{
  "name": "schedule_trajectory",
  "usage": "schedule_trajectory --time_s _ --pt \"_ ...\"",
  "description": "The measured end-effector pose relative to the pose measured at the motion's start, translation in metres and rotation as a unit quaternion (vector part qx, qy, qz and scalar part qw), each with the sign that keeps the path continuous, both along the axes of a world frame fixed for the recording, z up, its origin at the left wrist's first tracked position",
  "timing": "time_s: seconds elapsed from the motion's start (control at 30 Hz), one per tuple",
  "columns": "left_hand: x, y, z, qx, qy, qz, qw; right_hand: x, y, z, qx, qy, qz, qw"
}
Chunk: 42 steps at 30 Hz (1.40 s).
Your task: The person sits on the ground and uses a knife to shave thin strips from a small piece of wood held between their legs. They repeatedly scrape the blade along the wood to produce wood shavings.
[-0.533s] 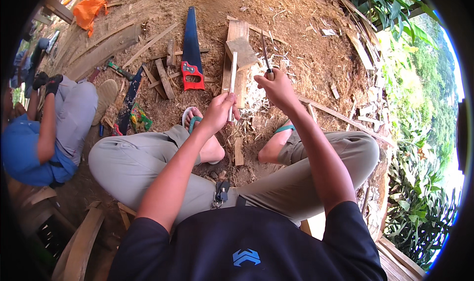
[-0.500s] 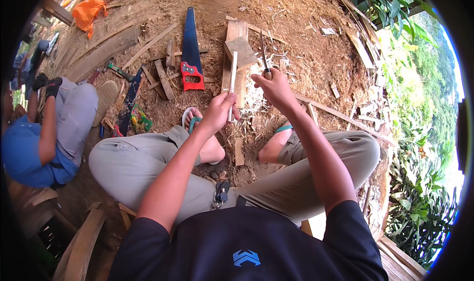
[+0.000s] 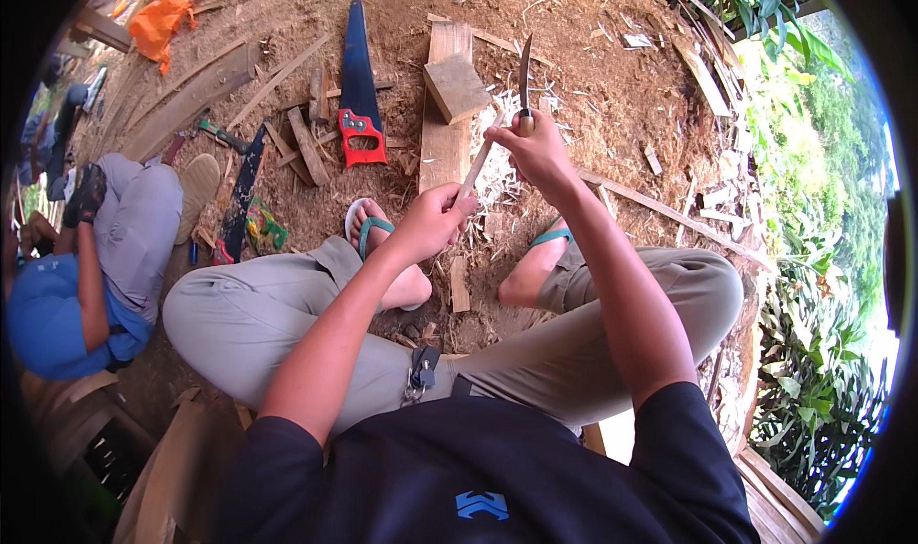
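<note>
My left hand (image 3: 436, 222) is closed around the lower end of a thin, pale wooden stick (image 3: 481, 155), which slants up and to the right. A knife (image 3: 525, 76) with a narrow dark blade stands point-away in my right hand (image 3: 537, 150), its wooden handle mostly hidden by the fingers. The stick's upper end lies close to my right thumb; I cannot tell whether they touch. Just beyond the hands, a wooden block (image 3: 456, 89) rests on a flat plank (image 3: 446, 160). Pale shavings (image 3: 498, 176) are strewn beside the plank.
A handsaw (image 3: 360, 85) with a red handle lies left of the plank. Further left are wood offcuts (image 3: 308, 147), a hammer (image 3: 226, 136), a second, dark saw (image 3: 239, 205) and an orange cloth (image 3: 157, 28). A person in blue (image 3: 72, 295) sits at the left. Greenery (image 3: 813, 353) borders the right.
The stick has tilted from nearly upright to slanting right, its top now by my right hand. My right hand has shifted slightly right, with the knife blade leaning right instead of left.
</note>
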<state>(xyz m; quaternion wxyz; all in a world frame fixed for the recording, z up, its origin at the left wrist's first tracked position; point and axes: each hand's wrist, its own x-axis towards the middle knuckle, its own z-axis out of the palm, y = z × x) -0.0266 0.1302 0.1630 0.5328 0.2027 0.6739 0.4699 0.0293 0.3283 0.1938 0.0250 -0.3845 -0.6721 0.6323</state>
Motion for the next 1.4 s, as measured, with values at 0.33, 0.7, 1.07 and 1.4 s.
schedule_trajectory --time_s 0.33,0.7,1.07,1.4 --pt "0.005 0.002 0.008 0.005 -0.012 -0.011 1.000 -0.002 0.005 -0.013 0.100 -0.008 -0.017 0.995" --pt "-0.001 -0.015 -0.048 -0.103 0.080 0.094 0.987 0.012 -0.022 -0.029 0.323 -0.143 0.249 0.902" --pt "-0.013 -0.033 -0.085 -0.153 0.048 0.060 0.985 0.034 -0.067 -0.005 0.353 -0.222 0.388 0.822" --pt "-0.013 -0.029 -0.079 -0.165 0.079 0.025 0.983 0.042 -0.086 0.002 0.342 -0.252 0.412 0.806"
